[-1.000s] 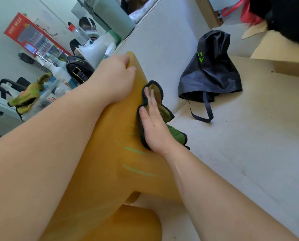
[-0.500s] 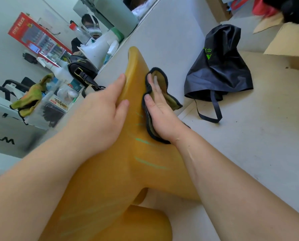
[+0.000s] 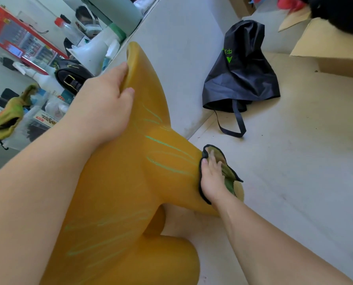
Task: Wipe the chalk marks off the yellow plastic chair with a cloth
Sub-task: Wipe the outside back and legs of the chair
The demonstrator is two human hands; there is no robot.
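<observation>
Clearly there is wiping left to do: green chalk marks [image 3: 167, 147] streak the yellow plastic chair [image 3: 120, 182], which lies tipped over on the pale floor [image 3: 294, 161]. The left hand [image 3: 103, 101] steadies it, fingers curled over the upper rim. The right hand [image 3: 211, 179] lies flat, fingers straight, pressing the green cloth [image 3: 228, 175] against the chair's lower flank, just beside the nearest streaks. It would be best, I judge, to keep the palm flat and sweep firmly across the lines. Bare floor lies to the right, and the black bag [image 3: 239, 75] sits well apart.
</observation>
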